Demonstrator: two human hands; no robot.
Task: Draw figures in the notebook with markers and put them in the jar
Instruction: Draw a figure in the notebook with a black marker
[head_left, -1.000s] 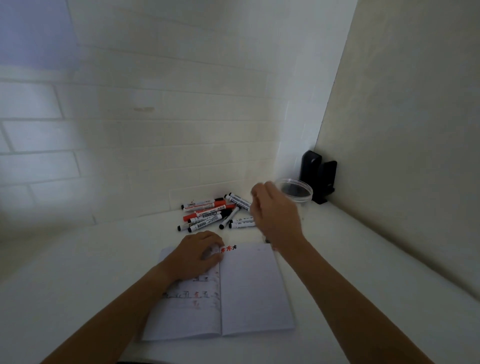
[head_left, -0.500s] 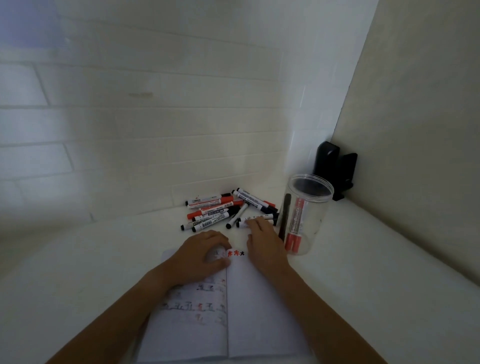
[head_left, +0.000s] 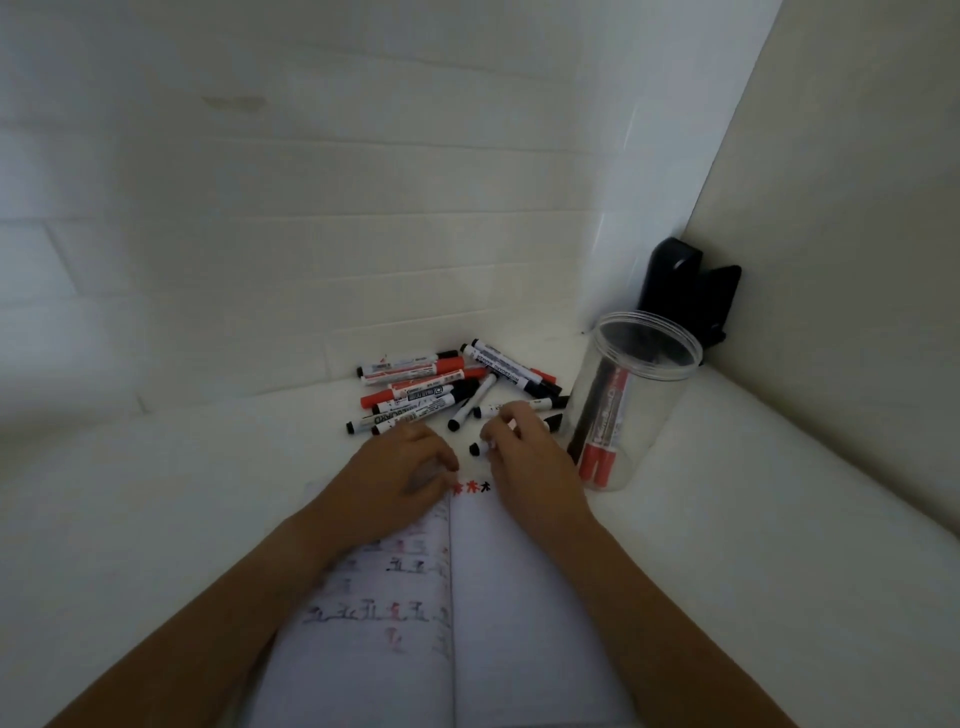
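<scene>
Single head-worn wide-angle view, looking forward and down, close over the notebook (head_left: 467, 597), facing a wall corner

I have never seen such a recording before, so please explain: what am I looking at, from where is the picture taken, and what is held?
There is no machine. A camera on a person's head looks down at both hands. The left hand rests on an open notebook on a white table. The right hand pinches a black-capped marker in its fingers. Behind lies a pile of loose markers. To the right stands a clear jar, already holding some markers.
</scene>
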